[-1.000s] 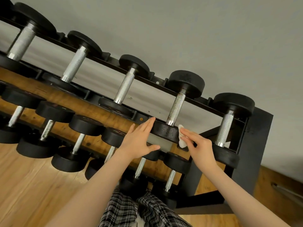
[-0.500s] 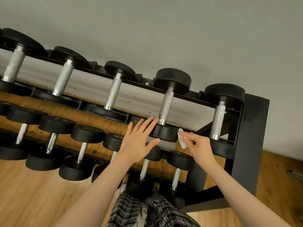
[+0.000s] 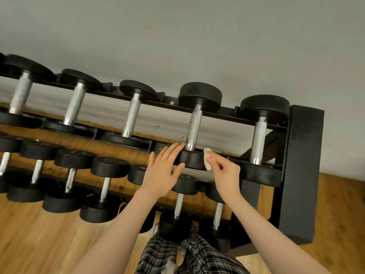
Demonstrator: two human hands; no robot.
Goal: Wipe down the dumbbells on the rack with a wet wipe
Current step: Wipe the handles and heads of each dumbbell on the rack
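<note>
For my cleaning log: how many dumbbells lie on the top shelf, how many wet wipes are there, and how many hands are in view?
top-shelf dumbbells: 5
wet wipe: 1
hands, left hand and right hand: 2
Total: 8

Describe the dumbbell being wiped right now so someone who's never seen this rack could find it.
Start at the black rack's thick upright post and take the top shelf. Counting away from the post, it is the second dumbbell. Unlike its neighbours, the left hand rests flat on its near head while the right hand presses a white wet wipe against it.
</note>
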